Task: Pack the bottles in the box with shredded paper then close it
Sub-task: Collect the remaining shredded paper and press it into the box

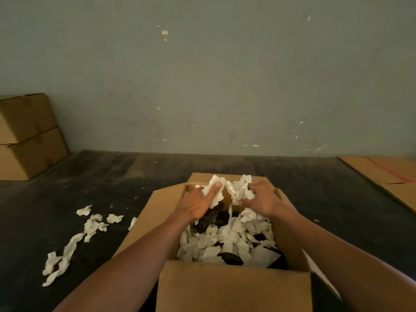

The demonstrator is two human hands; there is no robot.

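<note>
An open cardboard box [231, 287] stands on the dark floor right in front of me, flaps spread outward. White shredded paper [227, 242] fills much of it, with dark bottle shapes [209, 218] showing between the pieces. My left hand [198, 202] and my right hand [262, 200] are both over the far end of the box. Each grips part of a bunch of white paper [234, 188] held above the rim.
Loose paper scraps [74, 242] lie on the floor left of the box. Two stacked closed cartons [27, 136] stand at the far left by the wall. A flattened carton with red tape [387, 174] lies at the far right.
</note>
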